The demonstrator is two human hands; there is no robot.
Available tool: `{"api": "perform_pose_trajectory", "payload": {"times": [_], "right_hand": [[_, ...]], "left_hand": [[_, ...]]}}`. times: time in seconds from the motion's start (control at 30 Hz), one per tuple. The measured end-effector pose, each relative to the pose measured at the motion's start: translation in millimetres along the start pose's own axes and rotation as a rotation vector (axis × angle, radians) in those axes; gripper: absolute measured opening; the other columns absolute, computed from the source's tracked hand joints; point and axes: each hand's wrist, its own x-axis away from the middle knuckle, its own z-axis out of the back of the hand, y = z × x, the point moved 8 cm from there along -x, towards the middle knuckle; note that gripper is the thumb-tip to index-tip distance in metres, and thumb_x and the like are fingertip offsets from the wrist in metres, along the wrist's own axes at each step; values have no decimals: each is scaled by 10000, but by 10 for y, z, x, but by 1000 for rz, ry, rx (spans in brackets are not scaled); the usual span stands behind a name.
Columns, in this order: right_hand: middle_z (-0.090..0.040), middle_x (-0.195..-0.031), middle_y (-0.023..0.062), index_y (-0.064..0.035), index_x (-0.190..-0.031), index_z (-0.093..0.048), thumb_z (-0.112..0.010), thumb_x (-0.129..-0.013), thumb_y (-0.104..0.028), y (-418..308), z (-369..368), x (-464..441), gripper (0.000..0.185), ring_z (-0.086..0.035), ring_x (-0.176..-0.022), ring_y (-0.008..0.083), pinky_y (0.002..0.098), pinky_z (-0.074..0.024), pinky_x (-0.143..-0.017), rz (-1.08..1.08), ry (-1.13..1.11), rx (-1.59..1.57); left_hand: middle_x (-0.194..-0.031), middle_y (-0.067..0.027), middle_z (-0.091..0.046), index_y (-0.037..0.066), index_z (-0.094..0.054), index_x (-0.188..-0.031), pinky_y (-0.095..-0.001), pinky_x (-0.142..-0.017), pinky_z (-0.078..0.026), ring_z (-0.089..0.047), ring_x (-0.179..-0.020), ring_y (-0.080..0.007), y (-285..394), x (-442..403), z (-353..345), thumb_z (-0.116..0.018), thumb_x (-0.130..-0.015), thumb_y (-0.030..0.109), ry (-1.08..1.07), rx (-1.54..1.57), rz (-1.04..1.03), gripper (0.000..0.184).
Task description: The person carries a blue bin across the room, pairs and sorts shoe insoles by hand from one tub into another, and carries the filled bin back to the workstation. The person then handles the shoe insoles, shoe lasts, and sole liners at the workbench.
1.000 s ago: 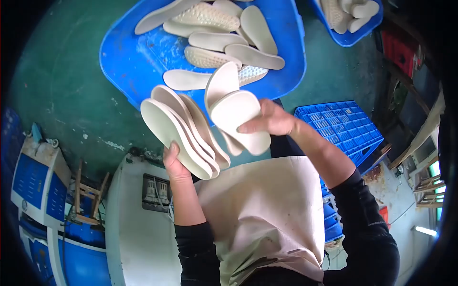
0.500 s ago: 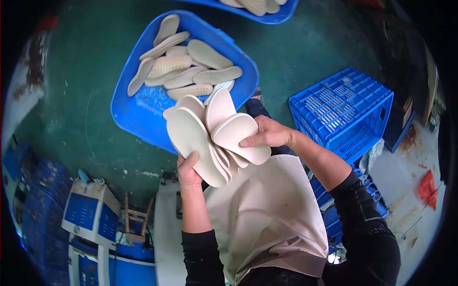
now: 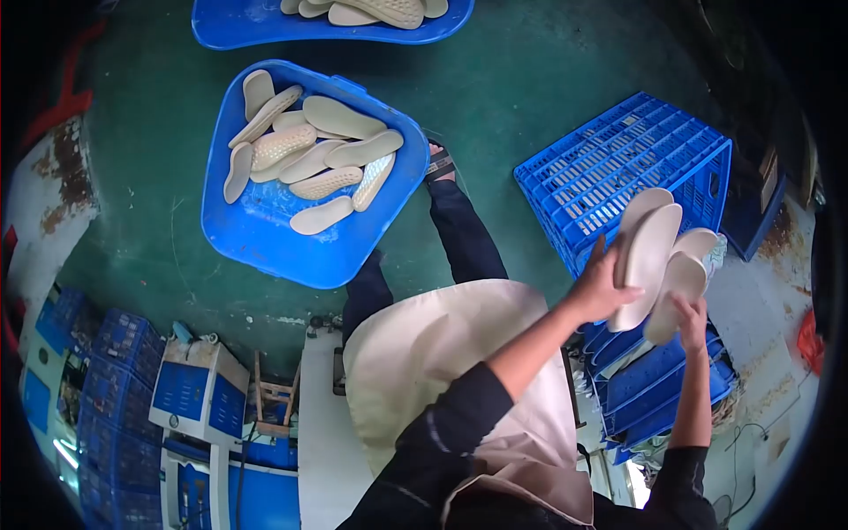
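Cream apron (image 3: 442, 353) nearest the camera; dark left sleeve (image 3: 442, 424) crosses it. Left hand (image 3: 601, 287): closed around tall pale insoles (image 3: 649, 261), at least two, tilted, thumb lying over the nearer one. Right hand (image 3: 692, 324): just beside, pinching shorter pale insoles (image 3: 682, 284), at least two, near their lower end. Contact between the bundles: cannot tell. Blue crate (image 3: 601, 168) beyond the hands, slatted side up, on green floor (image 3: 495, 79); bundles partly overlap it in view. Blue tub (image 3: 265, 238) well apart from both hands, loose insoles (image 3: 344, 117) scattered inside, some with dimpled surfaces. Sandalled foot (image 3: 439, 164) beside its rim. Farthest: second tub (image 3: 327, 38), also containing insoles, cut off by the upper edge.
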Motion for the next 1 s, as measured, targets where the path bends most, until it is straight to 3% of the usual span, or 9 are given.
{"api": "perform_pose_trajectory", "payload": {"times": [0.07, 0.17, 0.27, 0.37, 0.47, 0.6, 0.73, 0.9, 1.0], "right_hand": [[-708, -953, 64, 12, -1078, -683, -693, -888, -202, 3, 328, 59, 286, -663, -811, 146, 296, -520, -733, 61, 85, 216], [-717, -915, 60, 35, -1065, -698, -666, -921, -225, -291, 126, 118, 299, -651, -779, 121, 280, -508, -688, 105, 195, 191], [-706, -841, 33, 14, -997, -727, -679, -929, -276, -927, -1440, -8, 302, -633, -713, 105, 279, -502, -634, 163, -148, 259], [-726, -941, 62, 22, -1083, -700, -722, -905, -235, -1373, -3269, 13, 313, -662, -818, 120, 317, -552, -740, 172, -526, 290], [-735, -1004, 168, 31, -1188, -650, -715, -895, -337, -1717, -4858, 360, 475, -711, -903, 228, 379, -550, -828, 385, -907, 303], [-709, -1046, 235, 28, -1172, -656, -707, -870, -443, -1888, -6377, 669, 562, -690, -931, 391, 441, -531, -880, 501, -1209, 717], [-694, -1008, 205, -24, -1126, -665, -754, -826, -296, -1974, -7643, -81, 415, -675, -933, 369, 449, -530, -858, 1133, -611, 740], [-697, -1051, 189, -84, -1307, -546, -614, -873, -158, -1554, -8828, -844, 446, -679, -993, 326, 440, -533, -894, 1486, -166, 1189], [-717, -1008, 164, -88, -1263, -588, -561, -858, -86, -1392, -8983, -885, 406, -700, -944, 328, 434, -546, -866, 1031, -487, 1279]], "left_hand": [[-1522, -349, -291, -30, -293, -1505, -479, -1195, -236, -227, -1460, -480, -203, 98, -170, -766, -822, 314, -55, -11, 276, 899], [-1305, -206, -606, -15, -542, -1348, -407, -999, -496, -604, -1194, -281, -430, 195, 349, -776, -853, 281, 52, 188, 370, 622], [-1111, -116, -691, 7, -611, -1262, -304, -887, -541, -657, -1031, -157, -612, 428, 1467, -708, -933, 212, 285, 370, 408, 399], [-1366, -114, -595, 27, -502, -1422, -326, -997, -462, -577, -1222, -169, -853, 831, 2468, -624, -994, 276, 427, 473, 465, 510], [-1261, -112, -630, -28, -548, -1324, -335, -1042, -437, -587, -1174, -170, -1032, 1293, 2931, -657, -974, 203, 406, 792, 478, 434], [-1183, -107, -662, -18, -597, -1249, -346, -949, -513, -647, -1057, -180, -1382, 1939, 4039, -639, -973, 116, 937, 933, 212, 309], [-1152, -107, -667, 7, -601, -1226, -355, -864, -578, -682, -998, -206, -1978, 2507, 4876, -630, -985, 142, 1272, 908, 227, 278], [-1140, -99, -662, 20, -579, -1228, -357, -841, -589, -681, -989, -199, -2669, 2796, 5105, -663, -954, 133, 1383, 923, 374, 308], [-1157, -118, -644, 11, -537, -1256, -380, -851, -588, -674, -997, -222, -2733, 2859, 5122, -669, -943, 123, 1415, 987, 410, 356]]}}
